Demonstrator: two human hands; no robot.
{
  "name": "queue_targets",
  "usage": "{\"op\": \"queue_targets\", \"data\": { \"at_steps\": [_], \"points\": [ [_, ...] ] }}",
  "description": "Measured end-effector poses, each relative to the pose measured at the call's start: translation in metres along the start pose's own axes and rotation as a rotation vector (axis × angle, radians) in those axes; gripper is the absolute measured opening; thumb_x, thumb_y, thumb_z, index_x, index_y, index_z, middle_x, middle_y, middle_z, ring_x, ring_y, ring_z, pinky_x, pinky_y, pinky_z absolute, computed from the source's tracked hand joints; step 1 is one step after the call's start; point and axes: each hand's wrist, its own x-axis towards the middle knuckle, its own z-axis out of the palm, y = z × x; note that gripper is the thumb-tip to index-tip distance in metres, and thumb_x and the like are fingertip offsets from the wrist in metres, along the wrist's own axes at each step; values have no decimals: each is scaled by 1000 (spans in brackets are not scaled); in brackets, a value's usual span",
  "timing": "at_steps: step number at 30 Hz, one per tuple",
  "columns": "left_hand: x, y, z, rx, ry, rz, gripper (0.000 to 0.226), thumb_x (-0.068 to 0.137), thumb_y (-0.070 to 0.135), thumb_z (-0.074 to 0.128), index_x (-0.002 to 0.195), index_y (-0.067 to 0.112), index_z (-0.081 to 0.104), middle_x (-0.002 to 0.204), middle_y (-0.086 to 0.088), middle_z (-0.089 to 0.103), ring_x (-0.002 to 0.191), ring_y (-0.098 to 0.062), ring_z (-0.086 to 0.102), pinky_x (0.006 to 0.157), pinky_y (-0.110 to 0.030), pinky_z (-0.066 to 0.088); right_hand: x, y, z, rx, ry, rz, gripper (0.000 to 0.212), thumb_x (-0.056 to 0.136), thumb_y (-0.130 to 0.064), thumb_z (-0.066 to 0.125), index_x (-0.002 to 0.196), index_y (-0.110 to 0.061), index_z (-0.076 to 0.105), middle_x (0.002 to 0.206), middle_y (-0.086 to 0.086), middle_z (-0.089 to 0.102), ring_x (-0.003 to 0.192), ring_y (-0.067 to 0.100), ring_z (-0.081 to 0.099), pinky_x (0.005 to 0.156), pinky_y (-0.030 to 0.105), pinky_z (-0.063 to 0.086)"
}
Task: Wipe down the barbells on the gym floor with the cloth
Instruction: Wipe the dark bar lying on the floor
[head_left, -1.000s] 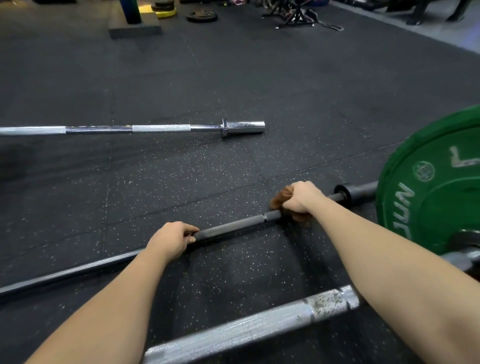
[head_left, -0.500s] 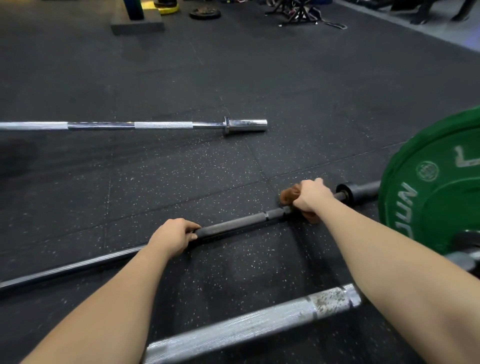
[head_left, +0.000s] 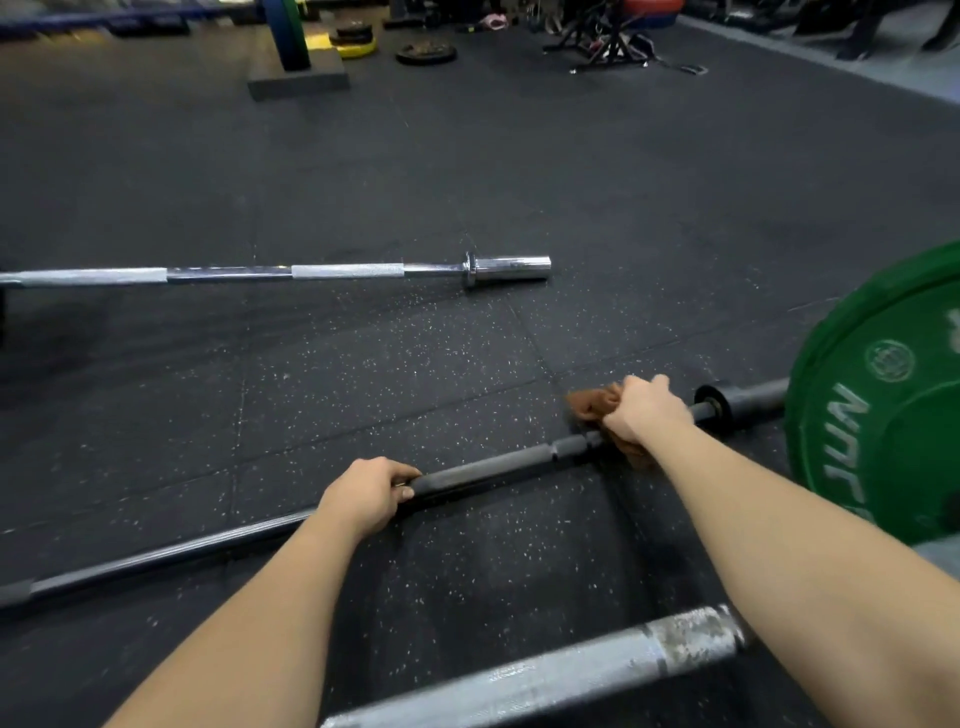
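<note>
A black barbell (head_left: 488, 467) lies on the rubber floor, running from lower left up to the right. My left hand (head_left: 366, 493) grips its shaft near the middle. My right hand (head_left: 647, 410) holds a brown cloth (head_left: 592, 405) wrapped round the shaft, close to the black collar (head_left: 719, 400). A chrome barbell (head_left: 291, 273) lies farther off on the floor. A third, silver barbell (head_left: 561, 675) lies nearest me and carries a green plate (head_left: 893, 410) at the right.
Far back stand a grey block (head_left: 298, 78) with upright plates, loose plates (head_left: 426, 52) on the floor and a dark rack base (head_left: 608, 41). Black speckled rubber flooring (head_left: 467, 182) stretches between the barbells.
My right hand has slid the cloth along the black shaft to the right, closer to the collar. My left hand keeps its grip in the same place.
</note>
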Motion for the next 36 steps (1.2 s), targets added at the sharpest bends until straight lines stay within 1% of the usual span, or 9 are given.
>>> {"op": "queue_targets", "data": {
  "at_steps": [4,8,11,15,18,23,28,32,36],
  "points": [
    [-1,0,-2,14,-17,4,31,100,25,62,129,35,69,123,6,72,116,-21,63,99,-37,51,-6,-4,-3,-119,-19,-12,53,93,-26,60,142,-14,44,144,15,32,125,43,52,91,43,45],
    [1,1,-2,27,-24,14,29,100,25,62,126,36,70,117,6,74,109,-20,64,94,-36,51,-30,-40,3,-292,-50,-214,49,93,-27,59,138,-16,45,141,13,34,123,41,54,91,43,46],
    [1,0,-2,22,-20,12,29,100,25,62,125,38,70,117,7,74,109,-19,64,93,-35,52,-44,-62,11,-255,-114,-368,43,89,-28,60,129,-19,49,133,10,37,118,41,56,92,43,47],
    [0,2,-3,22,-17,9,31,101,26,61,128,38,69,120,7,73,112,-19,64,95,-35,51,-50,-71,17,-94,-239,-551,19,84,-29,66,97,-31,53,119,5,43,102,37,60,87,39,51],
    [-1,3,-3,23,-10,4,31,102,25,60,129,37,68,122,6,72,114,-20,63,97,-36,51,-35,-57,6,-44,-180,-460,13,76,-25,68,77,-29,56,108,4,62,91,29,66,77,34,57],
    [1,3,-2,27,-16,7,31,101,25,61,128,37,69,122,6,72,114,-20,63,96,-35,51,-4,-13,-11,-96,-102,-154,36,77,-27,64,112,-26,65,126,11,54,101,36,63,80,37,53],
    [1,1,-3,28,-12,11,29,101,24,60,124,37,70,114,7,74,107,-20,64,92,-35,52,-33,-49,-2,-207,-214,-382,36,86,-25,59,121,-29,57,129,11,40,105,40,61,84,38,52],
    [0,2,-2,36,-11,18,30,100,24,61,124,39,70,115,5,74,108,-21,64,93,-36,52,-62,-87,22,-130,-328,-628,30,74,-18,65,98,-35,57,109,5,42,89,32,61,81,41,57],
    [0,2,-2,16,-10,11,31,100,23,61,126,38,70,116,5,74,108,-20,65,94,-37,53,-58,-85,14,-56,-278,-617,11,76,-16,63,69,-24,59,82,-1,56,75,28,60,60,28,47]
  ]
}}
